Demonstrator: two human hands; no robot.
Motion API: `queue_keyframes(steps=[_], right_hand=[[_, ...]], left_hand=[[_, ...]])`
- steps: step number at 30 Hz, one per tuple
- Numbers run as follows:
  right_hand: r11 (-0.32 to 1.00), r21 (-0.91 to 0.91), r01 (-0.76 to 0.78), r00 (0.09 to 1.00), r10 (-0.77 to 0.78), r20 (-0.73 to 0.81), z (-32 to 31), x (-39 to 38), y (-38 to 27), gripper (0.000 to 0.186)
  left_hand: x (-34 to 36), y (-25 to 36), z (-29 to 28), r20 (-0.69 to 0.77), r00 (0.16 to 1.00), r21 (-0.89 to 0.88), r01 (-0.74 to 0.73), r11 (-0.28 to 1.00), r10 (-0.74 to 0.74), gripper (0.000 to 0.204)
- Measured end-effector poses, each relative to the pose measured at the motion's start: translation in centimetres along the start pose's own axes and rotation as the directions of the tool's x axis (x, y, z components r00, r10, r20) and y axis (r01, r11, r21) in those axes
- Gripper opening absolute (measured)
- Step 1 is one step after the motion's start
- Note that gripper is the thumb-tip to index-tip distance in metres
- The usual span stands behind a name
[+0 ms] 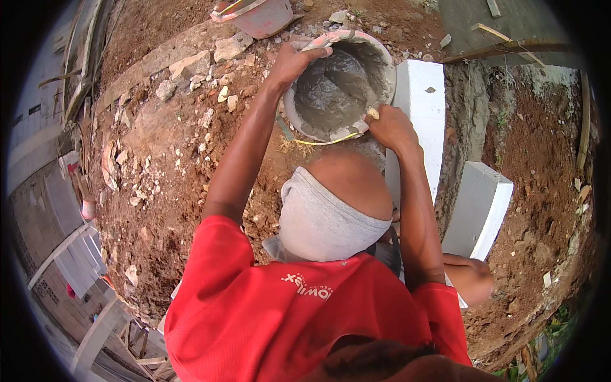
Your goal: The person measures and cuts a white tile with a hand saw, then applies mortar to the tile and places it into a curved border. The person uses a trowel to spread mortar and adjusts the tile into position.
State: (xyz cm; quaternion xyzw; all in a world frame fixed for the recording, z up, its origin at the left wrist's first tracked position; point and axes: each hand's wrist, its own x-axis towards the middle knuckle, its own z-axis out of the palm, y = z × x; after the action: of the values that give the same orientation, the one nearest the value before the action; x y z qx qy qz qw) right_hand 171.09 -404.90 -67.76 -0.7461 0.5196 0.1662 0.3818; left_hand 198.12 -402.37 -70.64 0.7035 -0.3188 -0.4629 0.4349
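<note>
A round bucket (387, 54) of wet grey mortar (337, 89) sits on the ground ahead of me, its rim smeared with dried mortar. My left hand (298, 62) grips the rim at its left side, thumb over the edge and fingers outside. On the near right side my right hand (391, 126) is closed at the rim, with a small pale yellow piece (373, 113) by its fingertips. I cannot tell what that piece is. The bucket's yellow handle (337, 139) hangs along the near rim. My bent knee (350, 178) is close below it.
A long white block (423, 95) lies right of the bucket, and another pale block (477, 204) stands nearer. A second bucket (264, 19) is at the far side. Stones (191, 67) and rubble cover the brown soil. A mortar-smeared strip (474, 114) runs along the right.
</note>
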Motion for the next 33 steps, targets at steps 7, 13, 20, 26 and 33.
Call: queue_keyframes(steps=[7,13,20,26,33], right_hand=[[0.972,0.185,0.147,0.956,-0.188,0.225,6.2,-0.3,-0.3,0.040],[0.660,0.705,-0.260,0.845,-0.197,0.497,3.6,-1.7,3.6,0.043],[0.467,0.818,-0.335,0.877,-0.164,0.452,0.7,-5.8,4.5,0.042],[0.321,0.947,-0.020,0.996,-0.078,0.047,-8.6,-13.6,9.5,0.038],[0.684,0.726,-0.068,0.794,0.478,-0.376,-15.4,-17.7,18.6,0.032]], left_hand=[[-0.9,0.1,0.8,-0.091,0.994,0.028,0.054,0.998,-0.051,0.055],[0.5,-0.7,-0.7,-0.058,0.998,0.018,0.011,1.000,-0.010,0.050],[2.4,-1.9,-0.8,-0.062,0.998,-0.019,-0.002,1.000,0.001,0.051],[1.5,-0.5,-2.2,-0.070,0.997,0.013,0.028,1.000,-0.027,0.062],[3.0,-1.9,-2.4,-0.097,0.995,0.019,-0.029,0.999,0.031,0.058]])
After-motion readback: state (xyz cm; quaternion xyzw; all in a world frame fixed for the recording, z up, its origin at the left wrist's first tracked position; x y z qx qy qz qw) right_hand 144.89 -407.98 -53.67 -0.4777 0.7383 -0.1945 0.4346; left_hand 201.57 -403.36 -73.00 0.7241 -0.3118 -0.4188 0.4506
